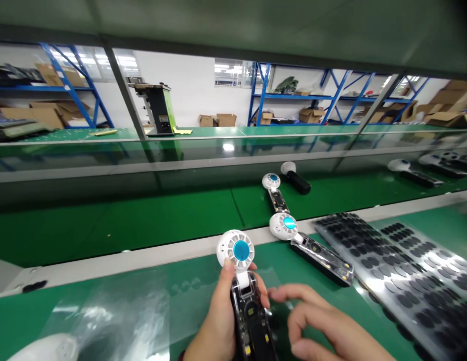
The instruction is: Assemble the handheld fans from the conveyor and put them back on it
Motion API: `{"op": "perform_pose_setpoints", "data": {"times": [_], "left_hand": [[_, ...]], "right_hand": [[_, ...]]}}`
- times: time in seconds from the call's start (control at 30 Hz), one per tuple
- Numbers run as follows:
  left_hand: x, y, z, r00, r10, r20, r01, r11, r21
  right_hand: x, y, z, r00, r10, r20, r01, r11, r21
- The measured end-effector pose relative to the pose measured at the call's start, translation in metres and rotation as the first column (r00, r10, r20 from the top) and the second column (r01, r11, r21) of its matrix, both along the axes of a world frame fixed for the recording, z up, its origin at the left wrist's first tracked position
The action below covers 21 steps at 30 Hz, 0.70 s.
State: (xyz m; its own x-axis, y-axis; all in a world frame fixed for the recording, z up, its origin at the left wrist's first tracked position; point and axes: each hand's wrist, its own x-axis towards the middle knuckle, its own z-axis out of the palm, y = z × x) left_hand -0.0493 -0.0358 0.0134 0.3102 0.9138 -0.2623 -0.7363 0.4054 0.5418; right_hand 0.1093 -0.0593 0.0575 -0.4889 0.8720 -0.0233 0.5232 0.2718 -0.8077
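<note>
My left hand (214,318) is wrapped round the black, clear-covered handle of a handheld device (241,250). Its round white head has slots around a blue disc and points up, away from me. Just right of the handle is my right hand (323,321), index finger reaching toward it and the other fingers bent. Nothing shows between those fingers. A second handheld device (321,253) of the same kind lies to the right, its head on the bench's pale rail. Beside it are plastic sheets (383,271) carrying rows of black round pads.
On the green conveyor belt (188,210) beyond the rail (150,255) lie several more such devices. Clear plastic film (116,311) covers part of the bench at left, near a white rounded part (48,348). A shelf (233,25) hangs overhead; a black machine (160,110) stands farther back.
</note>
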Motion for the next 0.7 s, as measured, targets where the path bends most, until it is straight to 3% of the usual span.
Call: {"op": "perform_pose_setpoints", "data": {"times": [0.1,0.23,0.43,0.7], "left_hand": [[-0.002,0.0,0.001,0.999,-0.003,0.042,0.004,0.999,-0.035],[-0.003,0.001,0.001,0.999,0.022,0.048,-0.015,0.991,-0.134],[0.001,0.003,-0.004,0.996,0.039,0.078,-0.037,0.999,-0.025],[-0.001,0.002,-0.002,0.996,0.05,0.069,-0.049,0.999,-0.019]], "right_hand": [[-0.023,0.009,0.012,0.994,-0.109,0.007,0.109,0.993,-0.053],[-0.041,0.014,0.012,0.993,-0.12,0.021,0.122,0.99,-0.077],[-0.044,0.014,0.017,0.989,-0.132,0.072,0.14,0.983,-0.12],[-0.044,0.015,0.013,0.988,-0.072,0.138,0.081,0.995,-0.061]]}}
